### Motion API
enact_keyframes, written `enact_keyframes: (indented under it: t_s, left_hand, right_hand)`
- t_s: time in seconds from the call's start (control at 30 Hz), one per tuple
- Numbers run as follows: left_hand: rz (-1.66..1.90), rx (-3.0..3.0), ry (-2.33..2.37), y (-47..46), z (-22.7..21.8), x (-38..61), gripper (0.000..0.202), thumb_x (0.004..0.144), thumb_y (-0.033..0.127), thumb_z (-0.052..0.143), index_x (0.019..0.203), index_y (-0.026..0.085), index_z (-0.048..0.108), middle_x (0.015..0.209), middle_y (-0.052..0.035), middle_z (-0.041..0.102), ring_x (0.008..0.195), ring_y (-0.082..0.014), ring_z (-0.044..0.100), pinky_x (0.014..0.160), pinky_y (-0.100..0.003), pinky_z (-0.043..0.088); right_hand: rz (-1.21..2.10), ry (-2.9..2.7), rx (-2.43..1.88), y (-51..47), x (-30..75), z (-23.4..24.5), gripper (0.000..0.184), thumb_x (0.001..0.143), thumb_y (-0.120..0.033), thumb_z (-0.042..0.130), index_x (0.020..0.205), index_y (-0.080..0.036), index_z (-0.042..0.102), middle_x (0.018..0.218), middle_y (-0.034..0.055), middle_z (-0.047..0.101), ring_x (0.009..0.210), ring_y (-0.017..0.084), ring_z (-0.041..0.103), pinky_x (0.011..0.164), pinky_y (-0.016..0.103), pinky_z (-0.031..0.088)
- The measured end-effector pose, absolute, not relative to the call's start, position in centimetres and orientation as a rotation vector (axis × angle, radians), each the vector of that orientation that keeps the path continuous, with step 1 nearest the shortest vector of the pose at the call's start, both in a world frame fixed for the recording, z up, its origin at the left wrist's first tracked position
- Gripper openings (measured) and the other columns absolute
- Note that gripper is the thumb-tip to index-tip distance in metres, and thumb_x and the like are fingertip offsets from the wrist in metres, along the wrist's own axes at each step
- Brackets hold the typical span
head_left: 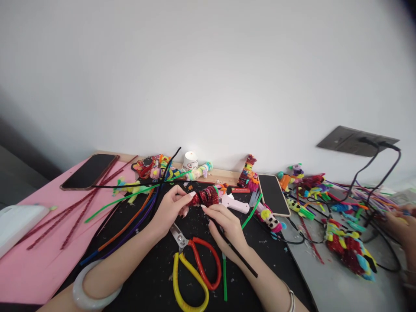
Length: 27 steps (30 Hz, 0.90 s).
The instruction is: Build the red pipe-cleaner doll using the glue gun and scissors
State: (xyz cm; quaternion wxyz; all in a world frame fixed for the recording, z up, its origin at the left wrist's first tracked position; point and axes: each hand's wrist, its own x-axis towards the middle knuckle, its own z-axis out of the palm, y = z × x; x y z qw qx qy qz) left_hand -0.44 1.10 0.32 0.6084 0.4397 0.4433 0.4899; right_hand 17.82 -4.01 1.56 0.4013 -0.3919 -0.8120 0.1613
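My left hand (pixel 170 207) pinches the left end of a red glittery pipe-cleaner coil (pixel 205 196) held just above the black mat (pixel 152 277). My right hand (pixel 227 224) is closed on the coil's underside, and a black pipe cleaner (pixel 238 257) runs from those fingers back along my forearm. Scissors (pixel 195 264) with one red and one yellow handle lie on the mat directly below both hands. A white glue gun (pixel 235 203) rests just behind the coil.
Loose pipe cleaners (pixel 130 208) fan out left over a pink sheet (pixel 39 260). A phone (pixel 89 171) lies far left, another phone (pixel 274 195) right of centre. Finished colourful figures (pixel 349 249), cables, a small candle (pixel 190 160), and another person's hand (pixel 401 225) are at right.
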Motion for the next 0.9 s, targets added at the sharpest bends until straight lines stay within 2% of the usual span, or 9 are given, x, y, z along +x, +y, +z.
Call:
enact_keyframes:
  t_s: [0.2,0.33,0.4,0.63,0.9]
  left_hand:
    - [1.089,0.847,1.006,0.74,0.95,-0.31,0.037,0.073,0.043,0.069,0.066,0.019,0.041,0.049,0.0092,0.048,0.039,-0.0042,0.038,0.042,-0.017,0.027]
    - [1.003,0.677,0.895,0.63,0.86,-0.45,0.027,0.078,0.039,0.066,0.076,0.018,0.050,0.071,0.0026,0.062,0.045,-0.0029,0.040,0.044,-0.016,0.030]
    - [0.954,0.598,0.838,0.66,0.69,-0.51,0.023,0.079,0.037,0.066,0.082,0.018,0.055,0.077,0.0006,0.063,0.047,-0.0029,0.040,0.044,-0.015,0.033]
    - [0.855,0.490,0.667,0.78,0.69,-0.53,0.017,0.081,0.032,0.067,0.080,0.015,0.067,0.078,-0.0022,0.063,0.048,-0.0028,0.039,0.043,-0.013,0.037]
    - [0.759,0.545,0.620,0.72,0.87,-0.84,0.021,0.082,0.032,0.068,0.083,0.010,0.068,0.084,-0.0048,0.062,0.057,-0.0033,0.050,0.053,-0.013,0.046]
  right_hand:
    - [0.384,-2.051,-0.959,-3.98,17.82,1.42,0.040,0.087,-0.009,0.045,0.122,-0.024,0.058,0.103,0.0060,0.064,0.094,0.015,0.062,0.082,0.027,0.053]
    - [0.407,-2.013,-0.977,-3.79,17.83,1.33,0.038,0.088,-0.008,0.043,0.118,-0.023,0.061,0.104,0.0055,0.066,0.095,0.014,0.063,0.084,0.026,0.053]
    - [0.432,-1.997,-0.976,-3.69,17.88,1.26,0.037,0.088,-0.008,0.044,0.117,-0.023,0.062,0.104,0.0055,0.066,0.096,0.014,0.064,0.085,0.026,0.053]
    - [0.482,-1.917,-0.974,-3.54,18.17,1.26,0.032,0.087,-0.008,0.048,0.110,-0.022,0.066,0.102,0.0055,0.069,0.094,0.015,0.065,0.085,0.026,0.053]
    - [0.426,-1.823,-0.999,-3.49,18.36,1.30,0.026,0.087,-0.009,0.053,0.100,-0.023,0.070,0.094,0.0041,0.071,0.085,0.015,0.068,0.080,0.025,0.054]
